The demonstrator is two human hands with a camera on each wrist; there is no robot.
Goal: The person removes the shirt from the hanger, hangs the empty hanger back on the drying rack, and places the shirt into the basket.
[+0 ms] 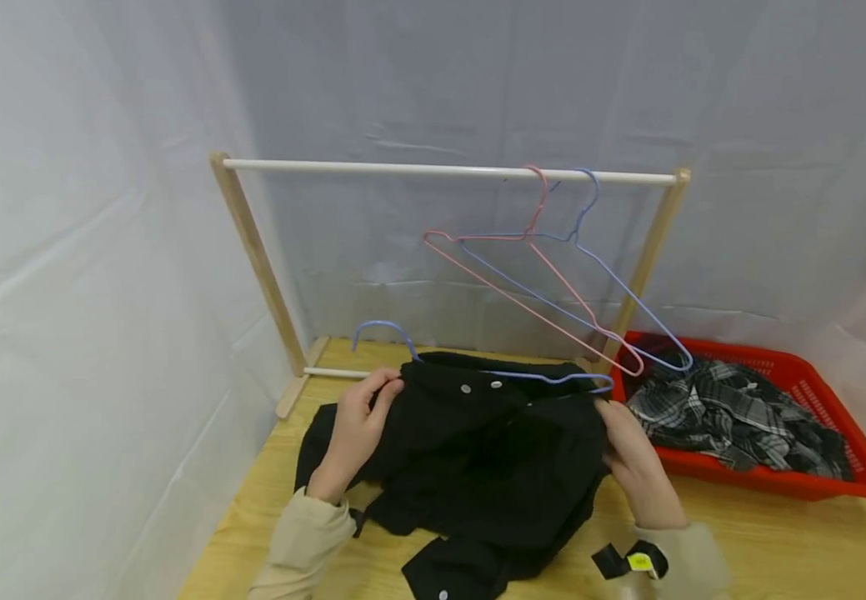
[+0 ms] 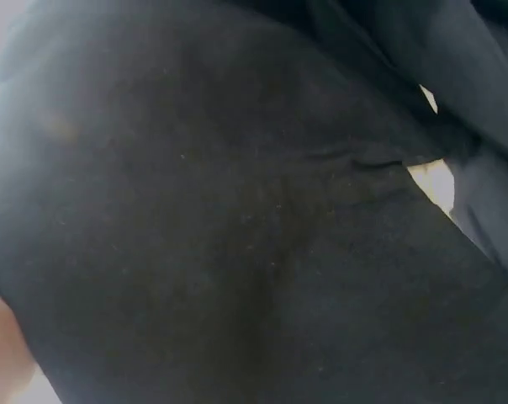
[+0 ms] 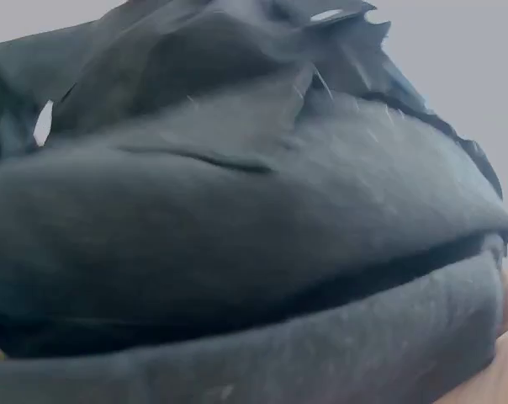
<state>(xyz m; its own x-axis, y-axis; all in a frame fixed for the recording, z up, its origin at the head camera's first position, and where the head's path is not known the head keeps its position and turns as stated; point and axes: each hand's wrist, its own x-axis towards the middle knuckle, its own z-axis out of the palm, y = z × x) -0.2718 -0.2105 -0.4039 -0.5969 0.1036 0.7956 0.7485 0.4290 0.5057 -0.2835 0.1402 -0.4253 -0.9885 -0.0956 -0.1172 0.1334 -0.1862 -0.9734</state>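
Observation:
A black shirt (image 1: 478, 450) with small white buttons is held up over the wooden table. At its upper left edge my left hand (image 1: 357, 429) pinches the cloth between thumb and fingers. My right hand (image 1: 631, 458) grips its right edge, the fingers partly hidden behind the cloth. A blue hanger (image 1: 553, 379) lies along the shirt's top opening, hook out to the left and one end showing at the right; the rest is hidden by the cloth. Both wrist views are nearly filled by the black shirt (image 2: 237, 210), with a bit of my right hand (image 3: 489, 379) at the corner.
Behind the shirt stands a rack with a white rail (image 1: 402, 168) and wooden posts. A pink hanger (image 1: 478, 275) and another blue hanger (image 1: 628, 292) hang from its right part. To the right, a red basket (image 1: 778, 479) holds plaid cloth (image 1: 748, 408).

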